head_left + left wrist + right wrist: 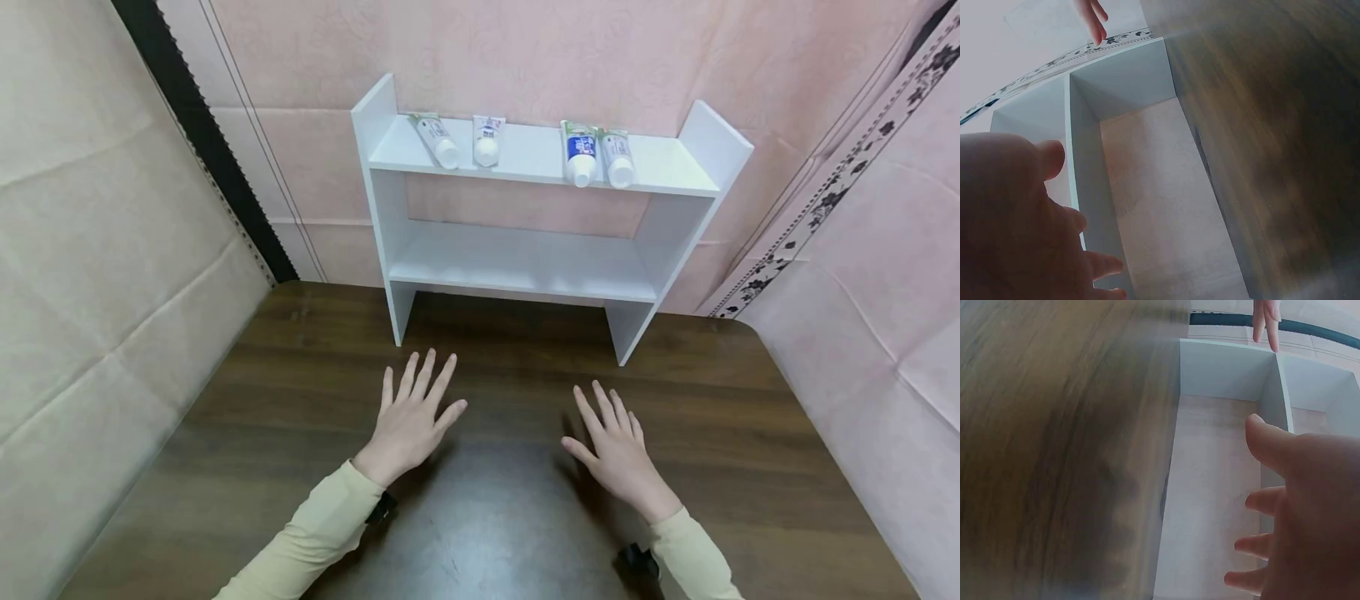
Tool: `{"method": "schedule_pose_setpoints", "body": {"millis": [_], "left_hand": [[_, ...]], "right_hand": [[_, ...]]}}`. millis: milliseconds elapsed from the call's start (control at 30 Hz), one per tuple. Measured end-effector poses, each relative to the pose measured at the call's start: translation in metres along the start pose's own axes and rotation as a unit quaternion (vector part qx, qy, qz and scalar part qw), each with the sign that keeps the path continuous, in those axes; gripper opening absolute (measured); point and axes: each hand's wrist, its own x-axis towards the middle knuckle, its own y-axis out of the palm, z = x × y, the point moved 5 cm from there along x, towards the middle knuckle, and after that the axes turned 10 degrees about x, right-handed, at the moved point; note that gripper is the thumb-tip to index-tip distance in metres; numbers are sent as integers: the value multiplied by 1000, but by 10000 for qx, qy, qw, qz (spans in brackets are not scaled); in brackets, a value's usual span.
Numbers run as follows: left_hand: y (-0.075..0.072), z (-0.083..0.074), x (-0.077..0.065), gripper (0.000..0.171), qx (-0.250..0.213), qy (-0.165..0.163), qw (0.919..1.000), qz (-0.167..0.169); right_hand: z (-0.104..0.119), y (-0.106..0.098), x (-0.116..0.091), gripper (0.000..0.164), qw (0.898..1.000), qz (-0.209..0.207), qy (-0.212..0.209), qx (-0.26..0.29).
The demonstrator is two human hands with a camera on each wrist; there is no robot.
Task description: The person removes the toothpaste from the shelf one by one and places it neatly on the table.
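Left hand [408,429] at 7 o'clock from head-view centre: fingers straight & spread, thumb out toward 1, nothing held. Right hand [618,458] btwn 4 & 5 o'clock: same pose, fingers fanned toward 11, thumb toward 10, nothing held either. Both palm-down over brown wood-look table [517,467]; shadows sit off to the side, so prob. raised, though exact clearance can't tell. Hands well apart from each other, both near the front of white shelf unit [517,287], which stands upright on table's far part, approx. 12 o'clock.

Top board holds 4 tubes, caps facing front. L to R: tilted tube [431,136] btwn 11 & 12 o'clock, cap toward 5; small tube [487,137] at 12, purple-blue print; blue-label tube [580,148] at 1, green end; pale-label tube [617,152] btwn 1 & 2, just beside it, touching or not can't tell.

Pale yellow sleeves [318,529] on both arms, w/ black wrist piece [381,508] on L & a similar one on R. Light cloth walls [97,250] at 9, 12 & 3; black strip [202,142] toward 10, floral border [832,200] toward 2.
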Motion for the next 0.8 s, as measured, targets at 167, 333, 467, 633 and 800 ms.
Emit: {"method": "schedule_pose_setpoints", "body": {"millis": [167,333,467,633,800], "left_hand": [[-5,0,2,68,34,-28,9999,-118],[-12,1,3,67,-65,-96,9992,-373],[-21,5,5,67,-280,-206,9979,-552],[-39,11,13,64,-493,-355,9947,-830],[-61,18,25,58,-764,-523,9904,-1024]], "right_hand": [[5,-6,1,74,9997,-182,-139,26],[10,-14,2,71,9990,-340,-248,147],[14,-19,5,69,9984,-442,-241,264],[26,-30,14,54,9965,-675,-391,288],[42,-40,23,34,9932,-920,-650,296]]}}
